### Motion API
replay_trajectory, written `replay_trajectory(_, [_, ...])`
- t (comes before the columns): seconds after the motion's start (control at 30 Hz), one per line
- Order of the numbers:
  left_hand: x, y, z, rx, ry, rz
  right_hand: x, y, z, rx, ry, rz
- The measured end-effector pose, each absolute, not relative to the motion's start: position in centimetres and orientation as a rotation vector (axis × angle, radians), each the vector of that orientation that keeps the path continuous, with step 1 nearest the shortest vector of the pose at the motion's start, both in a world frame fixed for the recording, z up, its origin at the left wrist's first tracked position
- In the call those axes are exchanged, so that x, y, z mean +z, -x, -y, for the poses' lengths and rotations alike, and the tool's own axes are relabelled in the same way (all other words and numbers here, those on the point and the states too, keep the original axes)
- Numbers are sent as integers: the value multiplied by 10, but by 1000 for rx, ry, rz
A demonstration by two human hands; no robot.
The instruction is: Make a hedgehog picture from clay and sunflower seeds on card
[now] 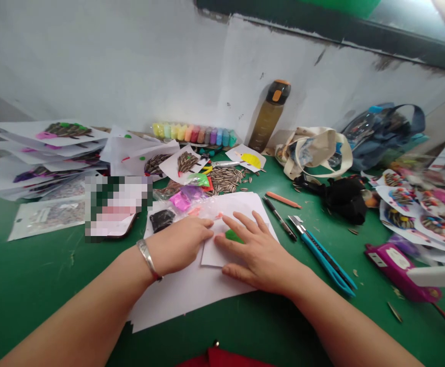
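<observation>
My right hand (258,255) lies with its fingers spread over a small white card (211,257). Part of a flat green patch (233,235), which looks like modelling clay, shows between its fingers. At the card's left side, my left hand (180,244) is closed, thumb and fingers pressed together; whatever they hold is hidden. Beneath the card are larger white paper sheets (161,300). A tiny orange piece (219,215) sits just beyond my fingertips. Bags of black clay (162,220) and pink clay (180,201) lie past my left hand.
Sunflower seeds (228,179) are heaped behind the sheets. To the right are a pen (279,218), an orange stick (283,200), a blue cutter (325,257) and a purple glue gun (401,272). Leftward stand a blurred-out phone (117,206) and stacked seed pictures (54,148). A bottle (268,117) leans behind.
</observation>
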State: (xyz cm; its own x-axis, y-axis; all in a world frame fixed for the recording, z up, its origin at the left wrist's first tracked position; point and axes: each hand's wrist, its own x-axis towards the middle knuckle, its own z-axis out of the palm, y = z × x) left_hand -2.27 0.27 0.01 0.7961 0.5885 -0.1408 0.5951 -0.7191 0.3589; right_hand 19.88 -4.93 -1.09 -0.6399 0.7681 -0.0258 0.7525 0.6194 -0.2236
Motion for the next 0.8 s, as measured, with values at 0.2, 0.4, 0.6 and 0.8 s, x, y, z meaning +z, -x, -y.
replay_trajectory(0.2, [3, 21, -4, 69, -2553, -899, -17, -207, 44, 348, 1442, 2664])
replay_trajectory(0.4, [0, 23, -4, 27, -2575, -899, -19, -204, 46, 313, 1412, 2718])
replay_trajectory(0.6, [-2, 23, -4, 57, -2602, -904, -15, -204, 46, 326, 1390, 2755])
replay_trajectory(0.8, [-2, 23, -3, -4, -2633, -901, -12, -206, 45, 354, 1364, 2764])
